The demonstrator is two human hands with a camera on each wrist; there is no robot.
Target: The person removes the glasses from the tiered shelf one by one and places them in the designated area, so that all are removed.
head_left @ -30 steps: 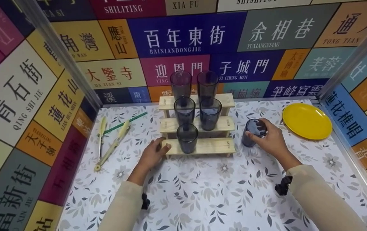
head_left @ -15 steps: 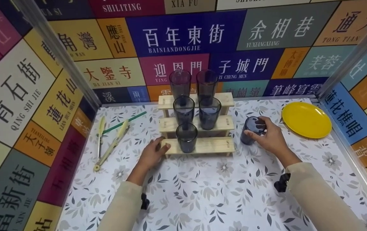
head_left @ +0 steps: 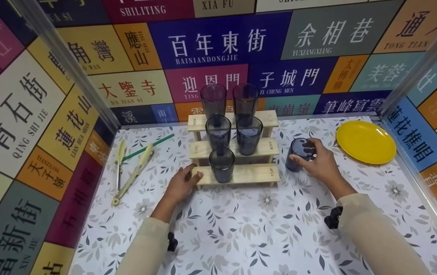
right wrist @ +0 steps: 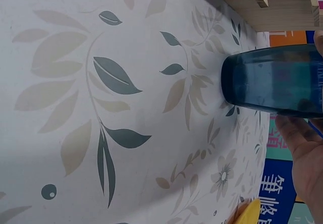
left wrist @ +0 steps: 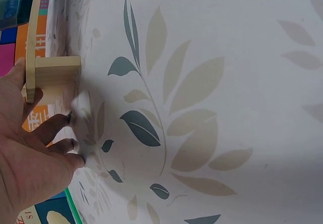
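Note:
My left hand point(head_left: 180, 184) grips the left end of the lowest step of a three-step wooden stand point(head_left: 256, 173). In the left wrist view the thumb and index finger lie on either side of the board's end point(left wrist: 31, 77), while the other fingers reach down by the tablecloth. My right hand point(head_left: 324, 162) holds a dark blue-tinted drinking glass point(head_left: 299, 148) upright, to the right of the stand, thumb on the near side. The right wrist view shows the glass's base close to the tablecloth. One matching glass point(head_left: 222, 170) stands on the lowest step, left of its middle.
Two glasses stand on the middle step and two on the top step. A yellow plate point(head_left: 366, 143) lies at the right. At the left lie tongs point(head_left: 134, 173) and a green stick point(head_left: 161, 141). Printed panels point(head_left: 218, 42) enclose the table's back and sides.
The right hand and its glass have shifted slightly away from me. My left hand stays at the stand's end, and the other glasses stand as before.

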